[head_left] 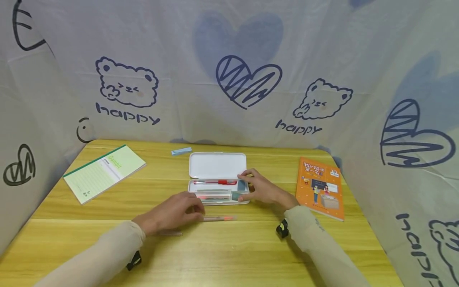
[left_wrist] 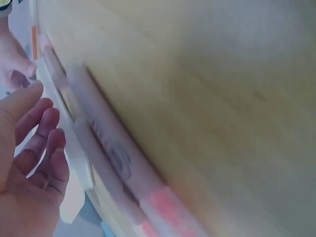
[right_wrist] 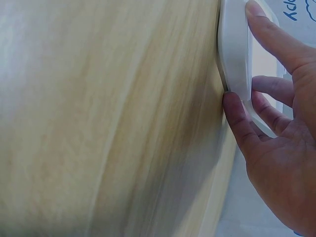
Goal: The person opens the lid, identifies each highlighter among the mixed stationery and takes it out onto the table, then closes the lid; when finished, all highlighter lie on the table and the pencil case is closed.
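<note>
A white pencil case [head_left: 218,165] lies with its lid folded back. Inside it are a red pen [head_left: 215,182], other slim pens and, at the right end, grey-green blocks [head_left: 241,185]. My right hand [head_left: 263,189] grips the case's right end, thumb on the near rim; the right wrist view shows fingertips against the white wall. My left hand [head_left: 175,211] hovers at the near left corner, fingers loosely bent and holding nothing. Below it lie pale pens with pink-orange parts [left_wrist: 118,143], blurred in the left wrist view; one pen [head_left: 218,218] shows before the case.
A pale green notebook [head_left: 105,173] lies at the left of the wooden table [head_left: 229,255]. An orange book [head_left: 320,189] lies at the right. A small light-blue strip [head_left: 181,151] sits behind the case. Printed cloth [head_left: 186,79] hangs around the table.
</note>
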### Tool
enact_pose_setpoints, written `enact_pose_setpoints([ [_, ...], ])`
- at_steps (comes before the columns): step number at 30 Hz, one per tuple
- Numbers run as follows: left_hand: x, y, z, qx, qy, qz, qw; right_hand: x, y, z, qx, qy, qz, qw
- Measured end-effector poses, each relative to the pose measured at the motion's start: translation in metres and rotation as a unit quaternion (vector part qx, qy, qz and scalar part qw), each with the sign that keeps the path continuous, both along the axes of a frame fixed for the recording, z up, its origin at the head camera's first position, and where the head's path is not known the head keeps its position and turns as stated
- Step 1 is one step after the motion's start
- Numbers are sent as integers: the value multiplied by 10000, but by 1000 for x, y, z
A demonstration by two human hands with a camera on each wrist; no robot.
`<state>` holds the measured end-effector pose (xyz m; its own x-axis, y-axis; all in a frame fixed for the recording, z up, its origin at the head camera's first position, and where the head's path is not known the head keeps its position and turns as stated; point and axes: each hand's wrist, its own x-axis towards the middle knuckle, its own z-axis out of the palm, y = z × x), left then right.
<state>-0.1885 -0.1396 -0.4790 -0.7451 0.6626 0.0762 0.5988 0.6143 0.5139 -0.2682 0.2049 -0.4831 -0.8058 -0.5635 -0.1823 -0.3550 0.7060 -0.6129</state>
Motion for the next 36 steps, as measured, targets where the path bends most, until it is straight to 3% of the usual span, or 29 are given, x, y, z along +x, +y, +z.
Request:
enact_pose_setpoints([
  [4, -11, -9, 3, -61, -150, 187, 9997, 0, 0, -1, 5, -17, -18, 10000],
  [9, -29, -22, 5, -99, -106, 545, 9984, 0, -1, -2, -6, -82, -49, 10000],
  [14, -42, -31, 3, -157, -473, 826, 9953, 0, -2, -2, 9, -98, -50, 9999],
  [19, -54, -36, 0, -253, -746, 657, 9947, 0, -2, -3, -7, -26, -10, 10000],
  [28, -68, -40, -2, -606, -580, 166, 9963, 1, -2, -3, -66, -11, 18, 10000],
  [36, -72, -36, 3, -682, -697, 201, 9950, 0, 1, -3, -139, 114, 16, 9998],
])
